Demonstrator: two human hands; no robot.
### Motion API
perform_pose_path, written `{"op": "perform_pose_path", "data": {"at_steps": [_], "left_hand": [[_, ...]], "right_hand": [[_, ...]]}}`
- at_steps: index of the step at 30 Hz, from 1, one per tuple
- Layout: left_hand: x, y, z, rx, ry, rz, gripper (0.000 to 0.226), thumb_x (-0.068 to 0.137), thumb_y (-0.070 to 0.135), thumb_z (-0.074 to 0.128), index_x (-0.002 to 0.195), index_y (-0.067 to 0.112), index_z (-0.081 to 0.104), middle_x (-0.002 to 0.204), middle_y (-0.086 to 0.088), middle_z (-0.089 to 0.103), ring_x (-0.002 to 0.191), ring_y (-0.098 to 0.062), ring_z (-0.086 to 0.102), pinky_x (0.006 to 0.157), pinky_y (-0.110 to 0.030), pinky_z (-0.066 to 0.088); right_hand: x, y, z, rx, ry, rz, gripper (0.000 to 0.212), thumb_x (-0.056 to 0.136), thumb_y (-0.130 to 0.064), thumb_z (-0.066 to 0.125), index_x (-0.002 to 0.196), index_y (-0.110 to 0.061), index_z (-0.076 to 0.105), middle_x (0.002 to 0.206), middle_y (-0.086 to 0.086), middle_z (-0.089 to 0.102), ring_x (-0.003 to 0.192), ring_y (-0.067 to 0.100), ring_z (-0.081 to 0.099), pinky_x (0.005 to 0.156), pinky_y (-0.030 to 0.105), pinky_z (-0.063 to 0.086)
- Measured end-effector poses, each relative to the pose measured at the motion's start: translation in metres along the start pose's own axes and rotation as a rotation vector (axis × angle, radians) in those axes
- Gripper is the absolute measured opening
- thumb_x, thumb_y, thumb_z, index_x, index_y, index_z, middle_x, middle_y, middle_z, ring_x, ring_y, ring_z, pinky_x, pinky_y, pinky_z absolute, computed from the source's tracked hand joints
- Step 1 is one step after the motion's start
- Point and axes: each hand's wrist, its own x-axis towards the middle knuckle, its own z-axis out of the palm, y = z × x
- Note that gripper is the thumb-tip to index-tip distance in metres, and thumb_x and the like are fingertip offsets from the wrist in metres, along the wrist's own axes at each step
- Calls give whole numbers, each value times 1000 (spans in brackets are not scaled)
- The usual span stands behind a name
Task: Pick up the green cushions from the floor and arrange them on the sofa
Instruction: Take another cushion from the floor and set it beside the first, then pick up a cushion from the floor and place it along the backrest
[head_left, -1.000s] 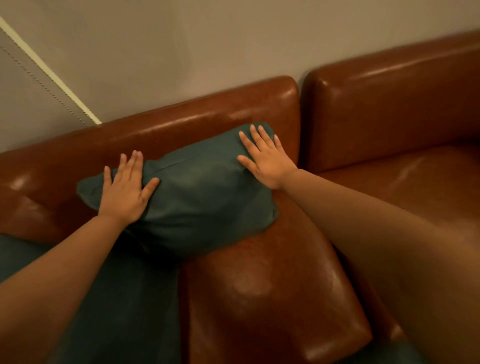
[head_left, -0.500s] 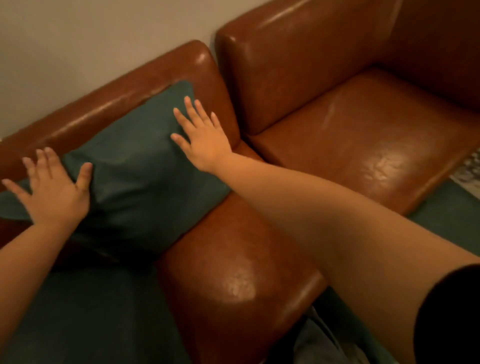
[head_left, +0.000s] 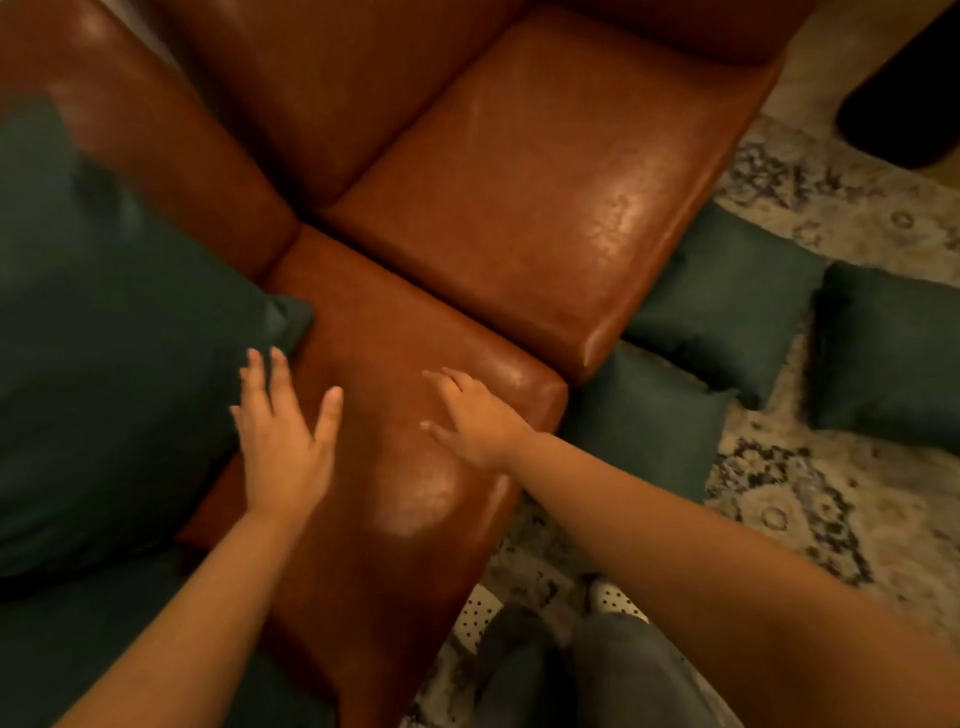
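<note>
Head view: left hand (head_left: 280, 447) & right hand (head_left: 475, 415) spread flat, empty, over sofa (head_left: 519, 208); one green cushion (head_left: 104, 338) on sofa, three floor cushions (head_left: 722, 306) by its front, so next step prob. bend & grab nearest.

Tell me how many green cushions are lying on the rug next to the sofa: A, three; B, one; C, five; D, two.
A: three lie on the rug: the near cushion beside the arm of the sofa, the middle cushion by the seat front, and the right cushion farther out.
</note>
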Motion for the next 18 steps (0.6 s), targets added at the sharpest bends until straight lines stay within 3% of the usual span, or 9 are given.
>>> {"op": "perform_pose_path", "data": {"at_steps": [7, 13, 18], "left_hand": [[-50, 79, 82, -76, -338, 67, 66, 94, 47, 44, 149, 13, 27, 158, -9, 14, 144, -27, 18, 113, -45, 27], [-82, 140, 154, -129, -552, 94, 57, 96, 44, 42, 144, 14, 36, 150, -7, 32, 138, -21, 29, 111, -32, 23], [-107, 184, 219, -123, -663, 30, 56, 97, 45, 40, 141, 11, 42, 144, -10, 41, 134, -23, 37, 110, -36, 30]], "right_hand": [[-71, 124, -4, 92, 18, 272, 59, 95, -31, 54, 147, -14, 30, 145, 11, 36, 132, 31, 36, 108, 41, 35], [-124, 227, -19, 60, 2, 399, 57, 95, -27, 55, 146, -11, 33, 144, 14, 38, 134, 30, 36, 109, 33, 28], [-151, 305, -26, 28, -98, 475, 56, 96, -28, 53, 145, -11, 33, 144, 15, 37, 133, 32, 36, 108, 37, 32]]}}
